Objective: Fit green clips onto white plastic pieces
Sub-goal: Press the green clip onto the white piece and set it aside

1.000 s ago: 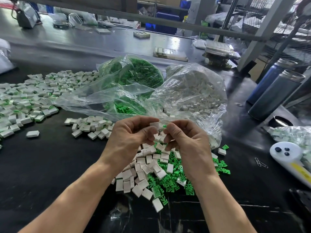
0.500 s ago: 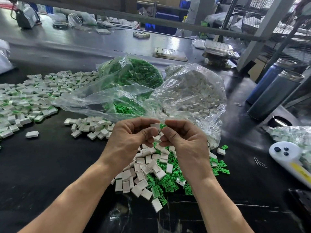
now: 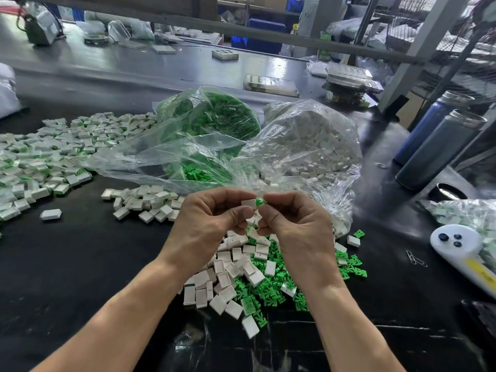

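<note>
Now green clip [image 3: 259,202] touches white piece [image 3: 248,204].

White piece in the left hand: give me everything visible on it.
The white piece is a small rectangular block of matte white plastic, matching the loose ones heaped on the table below. The left hand pinches it between thumb and fingertips above that heap, one flat face toward the camera. A green clip, held by the right hand, meets its right edge. Whether the clip is seated cannot be told.
</note>
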`<state>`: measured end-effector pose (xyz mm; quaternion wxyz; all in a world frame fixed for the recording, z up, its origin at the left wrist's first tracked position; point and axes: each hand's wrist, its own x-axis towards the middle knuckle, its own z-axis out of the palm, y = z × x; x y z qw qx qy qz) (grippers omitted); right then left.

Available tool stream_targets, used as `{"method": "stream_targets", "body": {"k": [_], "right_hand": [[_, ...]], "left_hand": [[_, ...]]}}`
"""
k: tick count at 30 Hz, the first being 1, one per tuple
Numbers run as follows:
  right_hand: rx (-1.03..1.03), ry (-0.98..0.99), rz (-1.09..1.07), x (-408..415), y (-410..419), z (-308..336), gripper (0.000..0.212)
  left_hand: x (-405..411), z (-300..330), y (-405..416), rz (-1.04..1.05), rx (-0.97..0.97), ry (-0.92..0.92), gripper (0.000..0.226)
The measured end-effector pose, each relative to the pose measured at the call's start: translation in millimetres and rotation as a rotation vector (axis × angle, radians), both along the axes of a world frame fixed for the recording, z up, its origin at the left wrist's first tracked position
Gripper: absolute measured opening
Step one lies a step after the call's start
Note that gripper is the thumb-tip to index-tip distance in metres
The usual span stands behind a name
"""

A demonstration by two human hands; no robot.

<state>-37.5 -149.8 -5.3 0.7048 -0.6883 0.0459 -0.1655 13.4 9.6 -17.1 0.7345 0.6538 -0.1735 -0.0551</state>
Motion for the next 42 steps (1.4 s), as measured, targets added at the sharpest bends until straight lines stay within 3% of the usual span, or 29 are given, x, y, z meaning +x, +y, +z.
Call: {"method": "stream_targets", "body": {"k": [22, 29, 37, 42], "right_hand": [[-0.074, 0.050, 0.112, 2, -9, -4, 0.015], [0.121, 0.116, 0.065, 4, -1, -8, 0.010], [-0.013, 0.066, 0.087, 3, -3, -9, 0.005], [-0.096, 0.047, 0.090, 3, -1, -11, 0.017]], "left_hand": [[-2, 2, 3, -0.058, 0.037, 0.116, 0.024], [-2, 4, 0, 0.023, 0.018, 0.113, 0.024], [-3, 4, 0, 0.007, 0.009, 0.131, 0.021], [-2, 4, 1, 0.038, 0.052, 0.111, 0.009]]}}
